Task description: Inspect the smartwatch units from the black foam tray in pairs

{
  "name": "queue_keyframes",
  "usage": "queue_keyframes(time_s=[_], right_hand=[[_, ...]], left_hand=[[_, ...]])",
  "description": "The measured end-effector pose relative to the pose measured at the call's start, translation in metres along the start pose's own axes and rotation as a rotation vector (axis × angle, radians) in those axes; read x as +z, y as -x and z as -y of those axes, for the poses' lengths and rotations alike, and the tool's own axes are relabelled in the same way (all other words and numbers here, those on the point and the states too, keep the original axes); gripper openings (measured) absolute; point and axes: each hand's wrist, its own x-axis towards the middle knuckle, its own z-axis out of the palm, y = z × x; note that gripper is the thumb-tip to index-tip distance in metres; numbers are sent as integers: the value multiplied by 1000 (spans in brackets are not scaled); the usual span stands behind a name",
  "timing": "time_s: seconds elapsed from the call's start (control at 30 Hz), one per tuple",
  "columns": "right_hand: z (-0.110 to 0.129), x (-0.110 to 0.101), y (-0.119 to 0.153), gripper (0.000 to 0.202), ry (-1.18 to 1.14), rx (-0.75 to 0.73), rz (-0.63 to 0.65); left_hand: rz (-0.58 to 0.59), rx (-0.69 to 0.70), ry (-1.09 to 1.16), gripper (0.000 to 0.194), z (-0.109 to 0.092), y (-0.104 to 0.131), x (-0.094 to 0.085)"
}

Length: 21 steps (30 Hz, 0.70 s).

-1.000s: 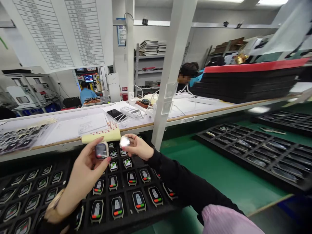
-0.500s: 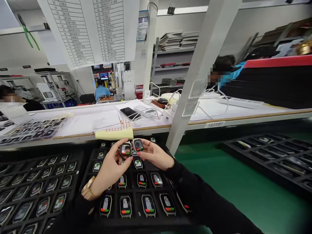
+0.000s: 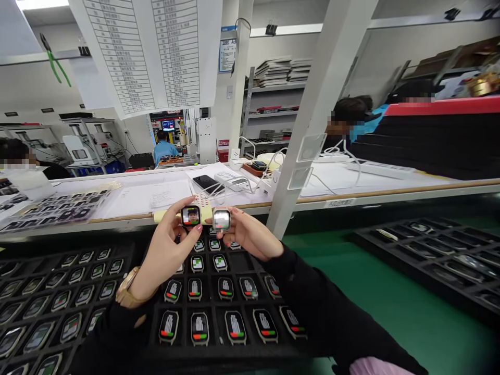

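My left hand [image 3: 166, 252] holds a small smartwatch body [image 3: 191, 215] by its edges, its lit screen facing me. Right beside it, my right hand [image 3: 250, 237] holds a second smartwatch body [image 3: 221, 220] with a pale screen. Both watches hover side by side above the far end of a black tray [image 3: 152, 344] whose pockets hold several watch bodies with lit screens. A gold wristwatch [image 3: 125, 291] sits on my left wrist. Both sleeves are black.
A second black tray of watches [image 3: 50, 307] lies at the left, another [image 3: 437, 255] at the right on the green mat [image 3: 371, 291]. A slanted white post [image 3: 308, 130] rises ahead. The white shelf [image 3: 390, 182] carries papers, a phone, cables and stacked black trays [image 3: 441, 140]. People work behind.
Both hands have lifted the two watch bodies up and slightly away from the tray, and the left watch's screen now faces me. The camera view has settled after swinging right.
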Motion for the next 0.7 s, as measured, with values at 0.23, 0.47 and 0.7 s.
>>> queue_keyframes(time_s=[0.23, 0.47, 0.7], right_hand=[[0, -1, -7, 44, 40, -132, -41], [1, -3, -4, 40, 99, -133, -42], [-1, -5, -2, 47, 144, -142, -7]], left_hand=[[-17, 71, 49, 45, 12, 0, 6], [-22, 84, 42, 45, 16, -2, 5], [-40, 74, 21, 46, 17, -3, 7]])
